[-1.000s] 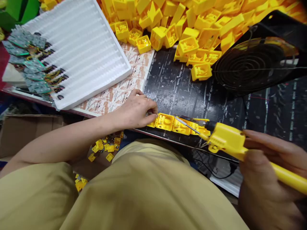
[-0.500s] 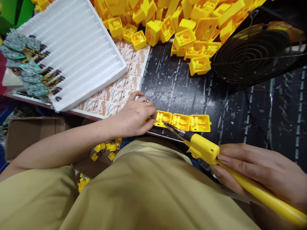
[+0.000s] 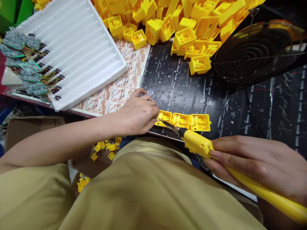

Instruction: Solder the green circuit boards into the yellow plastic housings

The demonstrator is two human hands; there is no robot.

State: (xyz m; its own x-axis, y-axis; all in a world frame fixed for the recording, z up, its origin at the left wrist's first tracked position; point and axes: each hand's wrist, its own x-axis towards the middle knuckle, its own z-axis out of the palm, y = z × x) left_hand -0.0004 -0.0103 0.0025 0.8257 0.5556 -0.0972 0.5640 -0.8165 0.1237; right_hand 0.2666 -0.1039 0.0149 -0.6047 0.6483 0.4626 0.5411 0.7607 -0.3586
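My right hand is wrapped round the yellow handle of a soldering iron, its dark metal tip pointing left. That tip reaches the leftmost visible yellow plastic case in a row at the bench's front edge. Two more open cases, a middle one and a right one, adjoin it, hollow sides up. Over the left end of the row, my left hand, with a ring on one finger, has its thumb and fingertips closed close to the iron's tip. What they pinch is hidden.
Yellow cases are heaped at the back. A white foam tray at left carries grey circuit boards with wires along its edge. A black round-grilled fan stands at right. Below the bench, a cardboard box holds small yellow parts.
The soldering iron and my right hand have shifted slightly left and up. My left hand has edged a little to the right, over the case's end. The row of cases stays put.
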